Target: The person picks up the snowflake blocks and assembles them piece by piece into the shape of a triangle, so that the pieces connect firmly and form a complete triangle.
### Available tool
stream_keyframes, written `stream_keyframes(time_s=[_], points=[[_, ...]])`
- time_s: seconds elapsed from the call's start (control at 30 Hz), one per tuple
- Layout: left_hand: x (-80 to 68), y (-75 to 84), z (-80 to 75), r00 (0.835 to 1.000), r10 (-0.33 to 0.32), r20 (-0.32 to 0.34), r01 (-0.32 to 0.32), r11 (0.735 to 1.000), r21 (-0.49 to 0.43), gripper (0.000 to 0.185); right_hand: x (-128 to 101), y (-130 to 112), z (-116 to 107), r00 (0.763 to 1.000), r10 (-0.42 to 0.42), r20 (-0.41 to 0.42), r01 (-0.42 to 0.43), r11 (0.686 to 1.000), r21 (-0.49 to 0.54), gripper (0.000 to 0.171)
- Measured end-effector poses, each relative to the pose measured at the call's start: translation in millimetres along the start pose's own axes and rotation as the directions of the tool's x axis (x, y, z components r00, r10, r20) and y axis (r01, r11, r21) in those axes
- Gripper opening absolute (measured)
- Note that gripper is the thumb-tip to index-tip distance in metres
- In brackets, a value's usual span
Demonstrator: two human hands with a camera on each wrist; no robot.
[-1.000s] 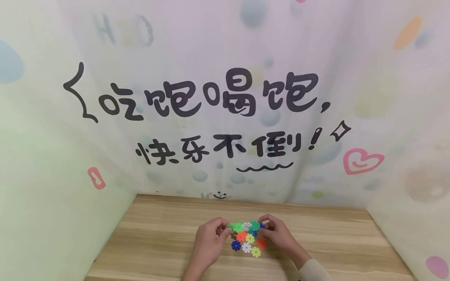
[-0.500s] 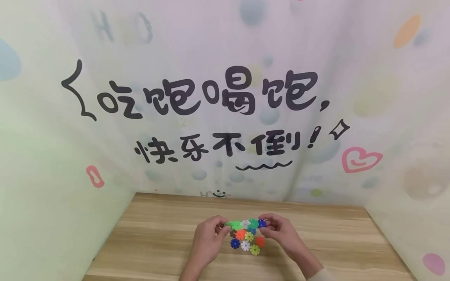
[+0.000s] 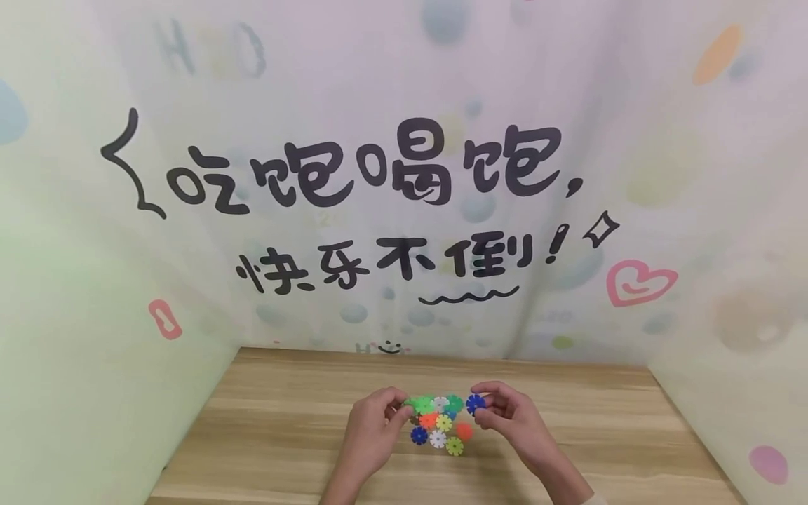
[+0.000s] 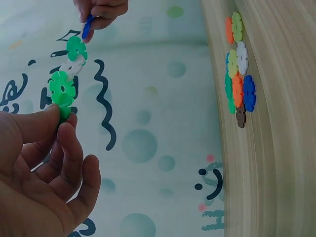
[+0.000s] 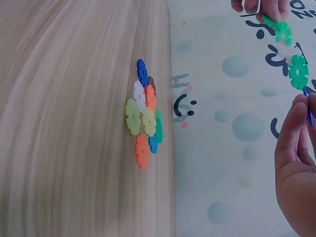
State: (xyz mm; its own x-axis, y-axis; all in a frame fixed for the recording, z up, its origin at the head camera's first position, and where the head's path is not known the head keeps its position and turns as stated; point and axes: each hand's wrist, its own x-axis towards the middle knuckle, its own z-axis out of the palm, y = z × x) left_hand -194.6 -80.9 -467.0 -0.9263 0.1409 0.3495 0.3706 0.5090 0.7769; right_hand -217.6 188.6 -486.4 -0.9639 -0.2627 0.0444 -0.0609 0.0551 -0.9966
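In the head view, my left hand pinches the left end of a short chain of notched plastic snowflake discs. Bright green discs lead into a white disc and a darker green disc at the free end. My right hand holds a single dark blue disc by thumb and fingers, just right of that end. Seen from the right wrist, the blue disc is edge-on, its tip right at the rim of the darker green disc. The left fingers partly cover the first green disc.
Below the chain, several loose discs lie clustered on the wood-grain table, among them blue, white, yellow-green and orange ones. A printed curtain hangs behind and at both sides.
My right hand has shifted slightly right with the blue disc, opening a small gap to the chain in the head view. That disc now shows more of its face. My left hand stays nearly still.
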Motion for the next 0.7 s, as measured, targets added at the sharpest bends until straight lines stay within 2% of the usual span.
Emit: stream_keyframes(time_s=[0.3,0.7], points=[[-0.3,-0.2,0.4,0.999,-0.008,0.053,0.009,1.0,-0.025,0.005,-2.7,-1.1,1.5,1.0,-0.011,-0.009,0.011,1.0,0.01,0.039],[0.5,0.6,0.9,0.998,0.002,0.065,-0.001,1.0,-0.025,0.004,-4.0,0.7,2.1,0.999,-0.046,0.004,0.046,0.999,0.003,0.038]])
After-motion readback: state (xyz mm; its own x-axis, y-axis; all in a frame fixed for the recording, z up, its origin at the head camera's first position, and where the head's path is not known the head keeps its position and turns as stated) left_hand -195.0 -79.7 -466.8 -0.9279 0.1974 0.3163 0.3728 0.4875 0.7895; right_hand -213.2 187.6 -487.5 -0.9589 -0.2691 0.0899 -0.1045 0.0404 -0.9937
